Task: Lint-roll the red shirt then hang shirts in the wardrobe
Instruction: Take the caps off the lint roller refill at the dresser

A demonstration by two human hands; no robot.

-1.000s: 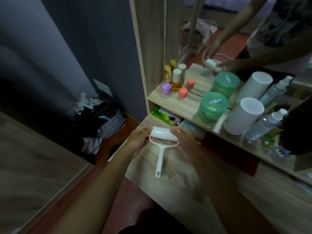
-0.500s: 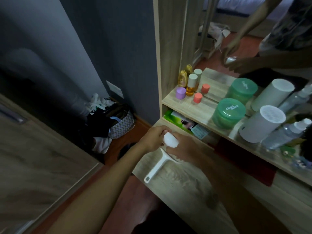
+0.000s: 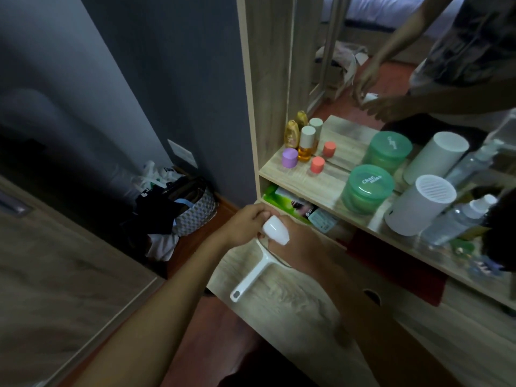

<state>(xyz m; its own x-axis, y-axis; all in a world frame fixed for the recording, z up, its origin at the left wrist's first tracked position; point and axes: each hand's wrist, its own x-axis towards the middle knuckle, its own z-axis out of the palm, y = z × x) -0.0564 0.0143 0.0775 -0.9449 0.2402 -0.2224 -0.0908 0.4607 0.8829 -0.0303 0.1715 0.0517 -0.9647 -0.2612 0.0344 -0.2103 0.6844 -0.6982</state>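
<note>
since a second ago the lint roller has turned, its handle now slanting toward the lower left of centre frame. left hand and right hand both grip its white head, close together. probably readying it; no red shirt shows.

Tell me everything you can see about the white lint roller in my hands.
The lint roller is all white and looks like smooth plastic: a fat cylindrical roll on top, a thin frame curving down from its ends, and a flat handle ending in a small hanging hole. It is held above the wooden unit, tilted, its handle pointing down toward the left. The left hand pinches one end of the roll and the right hand wraps the other. Whether its sheet is fresh cannot be told.
</note>
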